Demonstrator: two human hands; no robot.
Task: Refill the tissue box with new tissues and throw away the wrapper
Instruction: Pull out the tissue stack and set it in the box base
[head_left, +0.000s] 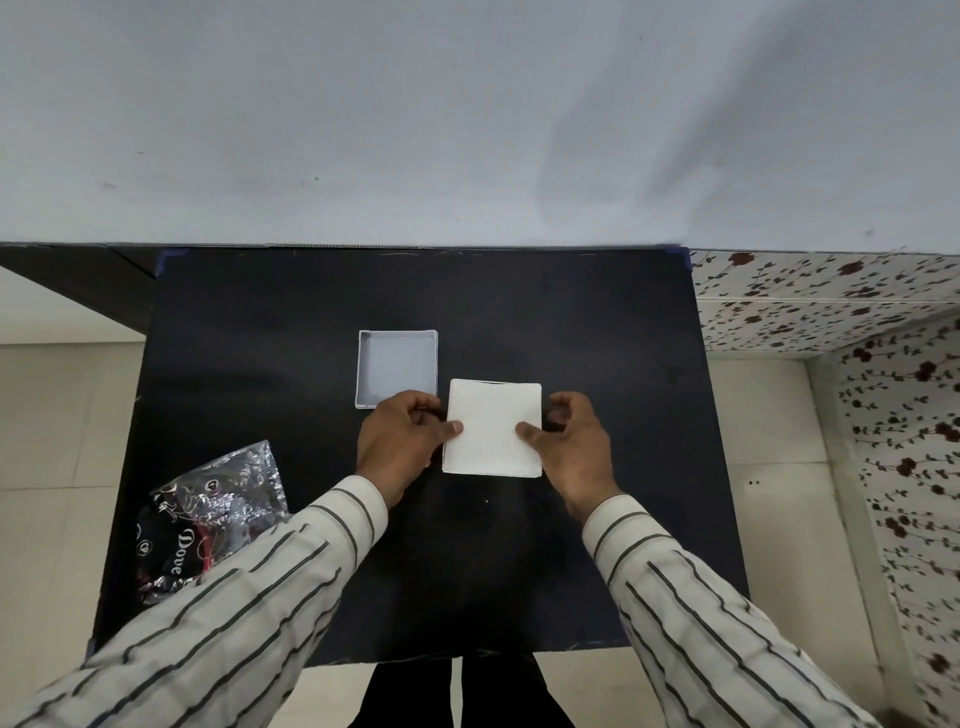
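A square white stack of tissues is at the middle of the black table. My left hand grips its left edge with the thumb on top. My right hand grips its right edge the same way. Just behind and to the left lies an open, empty white tissue box, its near edge partly hidden by my left hand. A crumpled silver and black wrapper lies at the table's near left, partly under my left sleeve.
The table stands against a pale wall. Light floor tiles show on both sides, and a flower-patterned surface runs along the right. My dark trousers show below the table's near edge.
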